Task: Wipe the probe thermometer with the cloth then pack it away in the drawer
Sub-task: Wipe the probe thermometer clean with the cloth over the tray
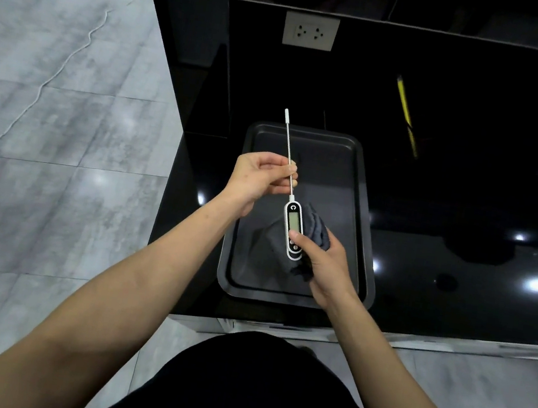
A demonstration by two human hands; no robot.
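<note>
Glossy black counter [469, 197]; hands [264, 177] [327, 267] hold slim white thermometer [293, 224], grey cloth [320, 233].

Cloth [317, 231] partly behind thermometer [293, 229]

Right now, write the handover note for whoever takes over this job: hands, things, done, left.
Left hand: pinches the metal probe shaft partway along.
Right hand: grips the probe thermometer by the lower end of its white body, with the dark grey cloth bunched in the same hand behind it.
Both are held above the black tray on the black counter; the probe tip with its white cap points away from the person.
Done: thermometer and cloth picked up. Whether wiping is complete cannot be told.
Left: finish wiping, then pack the thermometer in the drawer, which is not in view.
</note>
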